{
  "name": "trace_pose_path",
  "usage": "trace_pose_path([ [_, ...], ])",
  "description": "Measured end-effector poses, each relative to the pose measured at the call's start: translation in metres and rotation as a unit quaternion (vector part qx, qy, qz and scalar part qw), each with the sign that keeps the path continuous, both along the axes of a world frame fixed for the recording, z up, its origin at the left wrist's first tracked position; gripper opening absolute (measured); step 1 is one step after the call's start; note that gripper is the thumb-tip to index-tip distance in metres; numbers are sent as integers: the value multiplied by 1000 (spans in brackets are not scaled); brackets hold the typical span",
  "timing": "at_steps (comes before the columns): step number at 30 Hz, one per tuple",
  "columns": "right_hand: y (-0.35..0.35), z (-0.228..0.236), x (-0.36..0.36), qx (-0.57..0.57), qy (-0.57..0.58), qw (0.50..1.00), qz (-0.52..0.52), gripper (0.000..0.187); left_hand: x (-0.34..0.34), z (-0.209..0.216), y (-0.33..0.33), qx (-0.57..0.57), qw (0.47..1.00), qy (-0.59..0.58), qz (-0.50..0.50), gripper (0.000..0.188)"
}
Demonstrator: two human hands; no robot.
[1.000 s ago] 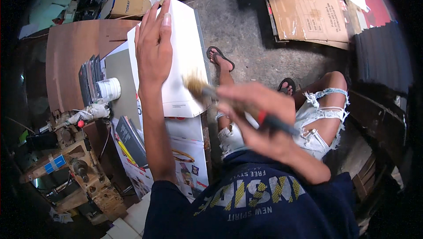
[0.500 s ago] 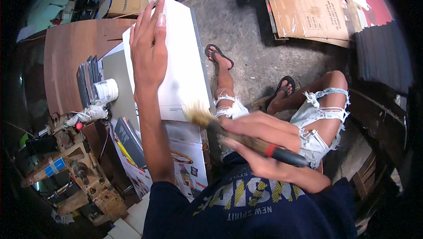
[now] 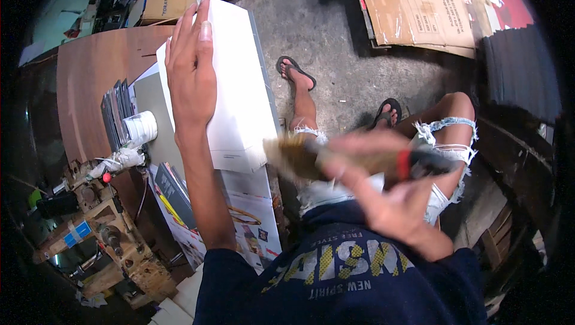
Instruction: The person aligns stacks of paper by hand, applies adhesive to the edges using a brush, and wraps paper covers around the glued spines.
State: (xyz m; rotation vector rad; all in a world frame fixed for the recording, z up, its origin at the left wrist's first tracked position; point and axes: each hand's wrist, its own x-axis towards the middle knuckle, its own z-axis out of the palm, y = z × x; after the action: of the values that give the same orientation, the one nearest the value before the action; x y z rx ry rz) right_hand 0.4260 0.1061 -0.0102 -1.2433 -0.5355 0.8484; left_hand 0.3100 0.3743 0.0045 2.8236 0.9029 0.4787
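My left hand (image 3: 194, 85) lies flat with its fingers stretched out on a stack of white paper sheets (image 3: 238, 79) at the edge of the table. In my right hand (image 3: 383, 202) is a broad brush (image 3: 290, 157) with pale bristles and a dark handle with a red band. Its bristles are just off the stack's near right corner, over my lap. Motion smears both the brush and the right hand. Under the stack lies a grey board (image 3: 157, 94), mostly covered.
Beside the stack, dark booklets (image 3: 114, 112) stand near a white tub (image 3: 141, 127). A wooden clamp-like machine (image 3: 114, 235) is at lower left. Printed sheets (image 3: 254, 217) hang below the stack. Flattened cardboard (image 3: 419, 13) lies at the far right of the floor.
The brush has moved right, from the near edge of the white sheets to beyond it. My left hand stays on the stack, and the stack's near edge looks more tilted and fanned.
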Motion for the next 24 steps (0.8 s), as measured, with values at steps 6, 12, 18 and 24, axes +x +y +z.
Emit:
trace_pose_path([
  [6,94,-36,15,50,28,990,-132,19,5,5,-6,-4,1000,1,-6,47],
  [12,11,-34,-42,-11,119,993,-24,17,2,0,0,6,1000,4,3,48],
  [18,35,-8,20,2,50,994,-100,14,0,1,-2,-10,1000,11,21,48],
  [24,59,-61,-17,81,-59,993,-70,23,5,4,-3,-26,999,21,16,50],
])
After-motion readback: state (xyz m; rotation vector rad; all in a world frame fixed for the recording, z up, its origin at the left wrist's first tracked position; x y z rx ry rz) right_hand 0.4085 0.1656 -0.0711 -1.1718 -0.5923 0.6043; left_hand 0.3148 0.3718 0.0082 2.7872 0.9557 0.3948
